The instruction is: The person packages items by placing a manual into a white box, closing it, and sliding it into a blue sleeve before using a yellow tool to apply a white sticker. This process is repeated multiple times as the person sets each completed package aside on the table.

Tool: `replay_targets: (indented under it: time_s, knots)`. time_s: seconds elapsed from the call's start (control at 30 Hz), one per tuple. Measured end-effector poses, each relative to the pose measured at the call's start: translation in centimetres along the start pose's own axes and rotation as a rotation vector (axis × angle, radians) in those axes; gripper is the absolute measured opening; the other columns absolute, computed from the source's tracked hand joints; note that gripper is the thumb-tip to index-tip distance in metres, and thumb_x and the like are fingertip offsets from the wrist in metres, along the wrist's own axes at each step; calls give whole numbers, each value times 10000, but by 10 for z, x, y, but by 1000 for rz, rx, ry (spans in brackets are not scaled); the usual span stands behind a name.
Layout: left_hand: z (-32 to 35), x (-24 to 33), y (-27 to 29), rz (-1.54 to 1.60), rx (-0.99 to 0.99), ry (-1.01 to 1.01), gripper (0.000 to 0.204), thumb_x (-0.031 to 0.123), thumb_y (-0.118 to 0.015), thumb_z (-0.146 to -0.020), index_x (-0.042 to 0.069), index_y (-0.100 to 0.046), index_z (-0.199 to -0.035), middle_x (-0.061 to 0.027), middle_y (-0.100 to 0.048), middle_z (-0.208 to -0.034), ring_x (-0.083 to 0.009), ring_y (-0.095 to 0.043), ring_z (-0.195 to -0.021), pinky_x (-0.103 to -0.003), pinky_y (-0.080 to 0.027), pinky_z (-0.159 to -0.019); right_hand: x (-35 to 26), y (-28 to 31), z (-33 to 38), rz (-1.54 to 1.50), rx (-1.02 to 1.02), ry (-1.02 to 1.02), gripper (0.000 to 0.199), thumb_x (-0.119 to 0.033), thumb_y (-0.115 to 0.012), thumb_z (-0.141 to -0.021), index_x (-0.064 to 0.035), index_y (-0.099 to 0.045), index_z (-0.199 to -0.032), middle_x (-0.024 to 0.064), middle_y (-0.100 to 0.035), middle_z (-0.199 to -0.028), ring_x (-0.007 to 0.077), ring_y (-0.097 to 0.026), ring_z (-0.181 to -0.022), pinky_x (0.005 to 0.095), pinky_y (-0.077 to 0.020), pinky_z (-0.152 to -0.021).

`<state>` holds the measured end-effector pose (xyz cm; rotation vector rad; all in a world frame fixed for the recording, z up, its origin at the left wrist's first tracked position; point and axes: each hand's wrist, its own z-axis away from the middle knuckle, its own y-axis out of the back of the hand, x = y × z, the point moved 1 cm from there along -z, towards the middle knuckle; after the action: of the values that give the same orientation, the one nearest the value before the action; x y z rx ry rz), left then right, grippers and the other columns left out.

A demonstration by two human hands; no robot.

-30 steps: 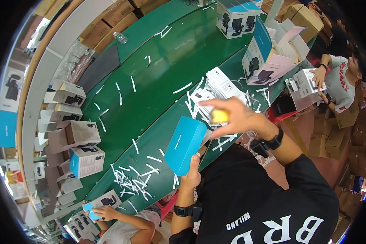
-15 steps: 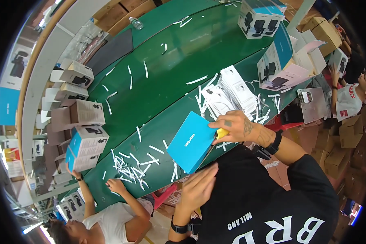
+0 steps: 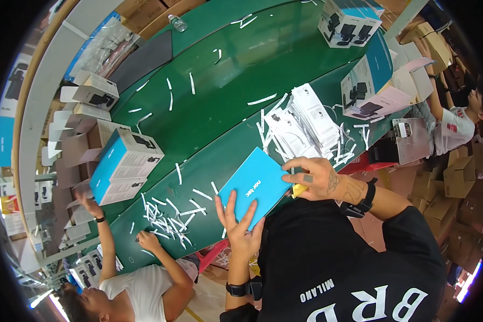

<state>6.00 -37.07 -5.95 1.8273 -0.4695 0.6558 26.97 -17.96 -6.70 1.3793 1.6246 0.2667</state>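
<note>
A blue-topped carton (image 3: 265, 180) sits at the near edge of the green table, in front of my body. My left hand (image 3: 242, 228) lies on its lower left part, with the fingers spread over the blue face. At the carton's right corner is my right hand (image 3: 314, 180), its fingers curled round a small yellow tool (image 3: 299, 190). Most of that tool is hidden in the palm, so its kind does not show. The fingertips of the right hand touch the carton's corner.
A stack of white leaflets (image 3: 306, 123) lies beyond my right hand. White paper strips (image 3: 166, 220) litter the green table (image 3: 214, 107). Open cartons (image 3: 126, 161) stand at left, more cartons (image 3: 367, 80) at right. One co-worker (image 3: 145, 290) sits at left, another (image 3: 456, 129) at far right.
My left hand has come up from below the carton onto its blue face. The right hand has shifted slightly down and right. At left, the co-worker's hand has come away from a blue-and-white carton, which has moved right.
</note>
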Motion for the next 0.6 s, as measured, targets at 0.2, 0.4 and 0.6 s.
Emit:
replay_targets:
  time_s: [0.2, 0.4, 0.6]
  knots:
    - [0, 16, 3, -212, -243, 55, 647, 118, -706, -855, 83, -537, -1479, -261, -332, -1627, -575, -201, -1503, -720, -121, -1180, -3, -1, 13, -57, -56, -45, 429, -148, -812, -769, -134, -708, -1184, 76, -624, -1388, 164, -675, -715, 290, -534, -568]
    - [-30, 24, -19, -606, -478, 13, 698, 253, -672, -895, 83, -455, -1537, -276, -299, -1637, -576, -237, -1489, -777, -126, -1139, 6, -25, 23, -44, -28, 157, 354, -76, -794, -798, -102, -718, -1144, 138, -695, -1301, 146, -617, -581, 277, -497, -523]
    - [-55, 14, -47, -423, -291, -45, 803, 382, -709, -872, 81, -419, -1557, -303, -270, -1637, -573, -232, -1491, -780, -129, -1132, 20, -42, 30, -124, 77, 152, 438, -21, -724, -775, -81, -712, -1209, 92, -713, -1303, 125, -656, -626, 260, -504, -535]
